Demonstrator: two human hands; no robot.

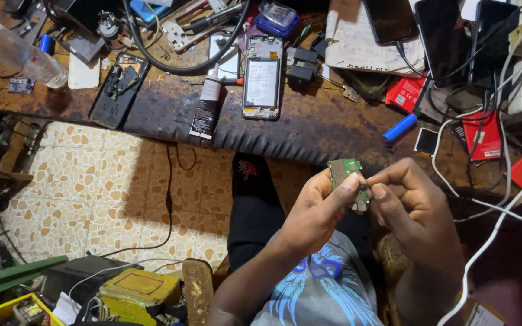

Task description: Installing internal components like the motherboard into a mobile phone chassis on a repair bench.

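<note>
**Ana:** Head view first, and it is the only one. What are the hands on?

**Ben:** Both are on a small green circuit board (347, 175), held up in the near middle of the scene above the person's lap. The left hand (318, 211) has its fingers closed around the board's left edge, thumb pressed on its face. The right hand (409, 202) has thumb and forefinger pinched together on the board's right side; whether something tiny sits between them I cannot tell.

**Ana:** And the board's place against the bench?

**Ben:** It is just near of the dark workbench (309, 130), not touching it, with the patterned floor tiles (92, 187) off to the left.

**Ana:** What lies on the bench?

**Ben:** Far from the hands, about centre, an opened phone (263, 78) lies flat with its insides up. Just left of it a dark tube (205, 111) lies near the bench's near edge. Further left is a black phone frame (119, 90), and at the far left a clear plastic bottle (16, 54) lies on its side. To the right, a blue cylinder (400, 128) rests by the edge, well apart from the board, with red packets (405, 93) beyond it and white cables (484, 181) trailing down the right side.

**Ana:** Anything near?

**Ben:** A yellow box (140, 287) on the floor, near left.
</note>
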